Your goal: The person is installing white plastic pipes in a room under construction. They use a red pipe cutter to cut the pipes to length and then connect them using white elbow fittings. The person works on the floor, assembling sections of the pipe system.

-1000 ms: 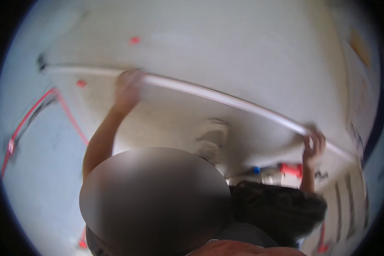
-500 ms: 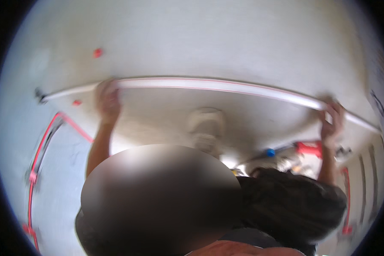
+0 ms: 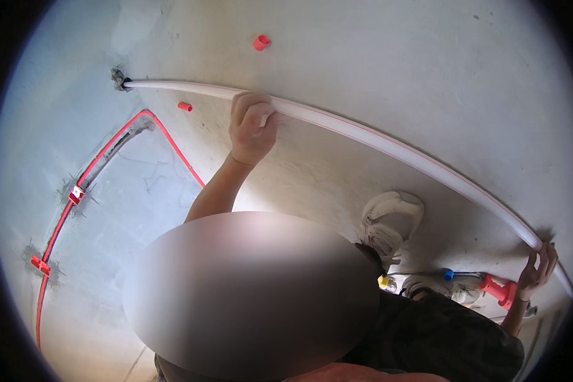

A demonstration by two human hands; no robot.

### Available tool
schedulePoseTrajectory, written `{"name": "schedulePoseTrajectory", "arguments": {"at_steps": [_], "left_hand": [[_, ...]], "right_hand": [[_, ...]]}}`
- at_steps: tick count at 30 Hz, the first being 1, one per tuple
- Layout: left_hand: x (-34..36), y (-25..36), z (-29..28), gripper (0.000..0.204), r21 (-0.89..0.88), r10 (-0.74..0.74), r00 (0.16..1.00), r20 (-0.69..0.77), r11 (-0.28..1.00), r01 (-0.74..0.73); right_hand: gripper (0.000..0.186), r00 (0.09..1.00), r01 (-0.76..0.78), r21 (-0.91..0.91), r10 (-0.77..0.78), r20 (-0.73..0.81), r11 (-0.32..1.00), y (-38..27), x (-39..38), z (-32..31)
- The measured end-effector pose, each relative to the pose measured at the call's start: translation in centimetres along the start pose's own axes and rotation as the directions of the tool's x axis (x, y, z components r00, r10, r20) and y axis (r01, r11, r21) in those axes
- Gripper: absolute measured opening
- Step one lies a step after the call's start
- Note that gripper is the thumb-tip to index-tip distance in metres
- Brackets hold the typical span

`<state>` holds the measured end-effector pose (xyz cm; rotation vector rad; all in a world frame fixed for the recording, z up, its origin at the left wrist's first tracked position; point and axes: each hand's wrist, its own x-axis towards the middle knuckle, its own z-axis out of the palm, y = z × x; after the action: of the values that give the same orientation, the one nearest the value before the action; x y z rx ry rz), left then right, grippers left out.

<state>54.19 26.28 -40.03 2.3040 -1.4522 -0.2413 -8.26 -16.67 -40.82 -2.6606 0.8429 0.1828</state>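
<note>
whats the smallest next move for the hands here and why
I'd probably slide the left hand along the white strip toward the rough patch: the strip meets it with no hand there, while the right hand holds the strip farther right.

The curled left grip [image 3: 254, 128] is stretched forward, the curled right grip [image 3: 537, 270] off rightward.

- A long, slim white pipe [image 3: 388, 144], marked lengthwise with a thin red line, is seen stretched out slantwise above or along the floor.
- Its left end is met by a rough wall hole [image 3: 117, 77].
- It is held by the left hand [image 3: 253, 127] and, farther right, the right hand [image 3: 537, 272].
</note>
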Motion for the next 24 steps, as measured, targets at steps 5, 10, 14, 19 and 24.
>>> {"name": "schedulePoseTrajectory", "arguments": {"at_steps": [5,10,14,19,24], "left_hand": [[-0.8,-0.7,0.3,0.037,0.018,0.042,0.999,-0.026,0.999,-0.042],[-0.8,-1.0,0.4,0.036,-0.003,0.069,0.997,-0.034,0.998,-0.069],[-0.8,-2.8,1.3,0.038,0.043,0.16,0.987,0.004,0.986,-0.16],[-4.7,-6.5,0.5,0.027,0.221,0.284,0.958,0.041,0.932,-0.286],[-0.7,-2.3,2.7,0.042,0.151,0.259,0.902,0.345,0.933,-0.326]], "right_hand": [[0.033,0.999,0.017,0.01,-0.017,0.035,1.0,-0.2,0.6,-0.5],[0.031,0.999,0.023,0.033,-0.025,0.037,0.999,-0.2,1.1,-1.0],[0.035,1.0,0.015,0.071,-0.015,0.0,0.997,-1.4,0.7,-1.5],[0.024,0.978,-0.207,0.249,0.202,0.045,0.946,-4.5,3.0,0.1],[0.024,0.997,-0.005,0.05,0.009,-0.071,0.999,-5.3,3.4,-2.7]]}}
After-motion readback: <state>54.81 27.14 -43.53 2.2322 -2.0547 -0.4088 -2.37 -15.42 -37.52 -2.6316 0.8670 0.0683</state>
